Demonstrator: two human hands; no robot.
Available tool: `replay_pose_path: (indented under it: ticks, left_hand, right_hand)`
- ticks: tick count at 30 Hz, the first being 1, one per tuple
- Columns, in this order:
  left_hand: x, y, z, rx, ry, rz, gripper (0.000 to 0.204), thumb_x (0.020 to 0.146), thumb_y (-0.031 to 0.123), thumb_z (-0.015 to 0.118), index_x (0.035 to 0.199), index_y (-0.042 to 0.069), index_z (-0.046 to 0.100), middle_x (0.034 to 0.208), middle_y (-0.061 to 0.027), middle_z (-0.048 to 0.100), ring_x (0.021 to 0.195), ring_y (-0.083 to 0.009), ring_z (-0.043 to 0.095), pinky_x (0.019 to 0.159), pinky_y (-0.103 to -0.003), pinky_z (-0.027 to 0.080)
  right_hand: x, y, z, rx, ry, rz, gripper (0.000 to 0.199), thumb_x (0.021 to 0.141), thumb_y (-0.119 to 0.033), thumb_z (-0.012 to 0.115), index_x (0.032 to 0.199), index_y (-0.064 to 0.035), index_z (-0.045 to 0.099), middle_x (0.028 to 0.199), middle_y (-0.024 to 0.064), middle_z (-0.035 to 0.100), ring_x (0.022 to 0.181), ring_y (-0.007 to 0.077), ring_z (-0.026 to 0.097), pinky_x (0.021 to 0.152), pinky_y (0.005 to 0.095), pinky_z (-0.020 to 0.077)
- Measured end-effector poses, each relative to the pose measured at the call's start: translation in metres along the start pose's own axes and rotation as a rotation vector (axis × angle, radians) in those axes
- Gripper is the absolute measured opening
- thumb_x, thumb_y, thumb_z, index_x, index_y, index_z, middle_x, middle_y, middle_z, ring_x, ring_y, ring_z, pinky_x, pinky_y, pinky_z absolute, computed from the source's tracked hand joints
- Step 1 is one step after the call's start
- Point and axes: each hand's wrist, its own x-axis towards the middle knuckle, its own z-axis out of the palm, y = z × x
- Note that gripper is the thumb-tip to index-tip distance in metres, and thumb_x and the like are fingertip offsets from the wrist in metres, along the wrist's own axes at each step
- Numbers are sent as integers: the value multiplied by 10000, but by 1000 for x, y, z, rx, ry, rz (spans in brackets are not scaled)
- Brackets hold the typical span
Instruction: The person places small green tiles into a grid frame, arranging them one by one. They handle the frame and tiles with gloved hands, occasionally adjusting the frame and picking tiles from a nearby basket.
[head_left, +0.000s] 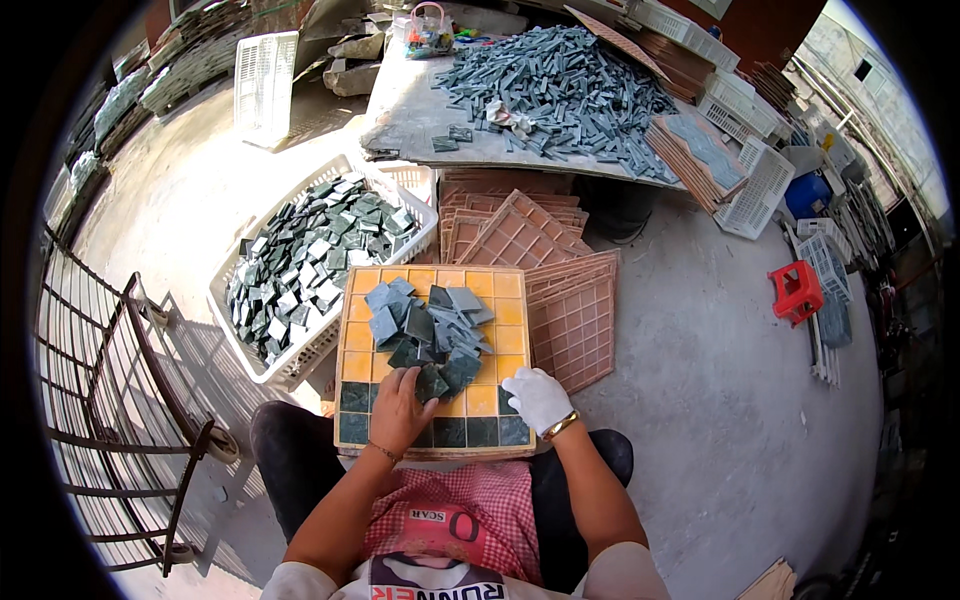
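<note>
A square grid tray (508, 343) with yellow cells rests across my lap. Dark green square stone tiles fill its near row and part of the row above. Loose grey-green stone tiles (420, 325) lie heaped over its far half. My bare left hand (398, 412) is at the near edge of this heap, thumb and fingers closed at a dark stone tile (431, 383). At the tray's right edge, my right hand (541, 401), in a white glove, has its bunched fingertips on another dark stone tile (507, 402) in a cell. The glove partly covers that tile.
A white plastic crate (222, 300) full of square tiles stands at the left. Beyond the tray are stacked brown grid trays (572, 325). A table (400, 105) bears a big pile of narrow stone strips (560, 95). A metal rack (130, 400) stands left, a red stool (796, 292) right.
</note>
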Motion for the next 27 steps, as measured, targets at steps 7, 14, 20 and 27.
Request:
replay_pose_path:
  ticks: [7,14,20,27]
  left_hand:
    - [-32,-16,-19,-67,-18,-74,538,665,142,712,1134,8,483,1047,-174,517,989,-339,501,850,-386,425]
    - [-39,-13,-17,-109,39,11,526,656,138,730,1115,26,496,1067,-163,512,983,-335,510,852,-380,433]
    - [-48,-33,-29,-104,47,-106,538,675,170,716,1141,27,488,1091,-164,507,1021,-335,496,894,-384,416]
    - [-44,-52,-25,-92,128,-115,481,675,151,719,1095,27,519,1053,-152,527,943,-310,537,810,-361,459]
  right_hand:
    - [12,-38,-6,370,290,198,409,724,-271,688,1029,-65,510,926,128,615,791,284,610,680,382,488]
    - [46,-44,11,652,507,223,233,709,-125,692,882,-33,567,786,105,634,683,230,621,631,317,491]
    - [18,-38,-14,294,373,20,165,690,-96,656,806,-47,550,775,95,578,751,271,589,665,356,476]
    - [-8,-37,-15,174,72,16,340,659,-186,711,931,-65,546,1072,122,536,977,314,535,798,388,457]
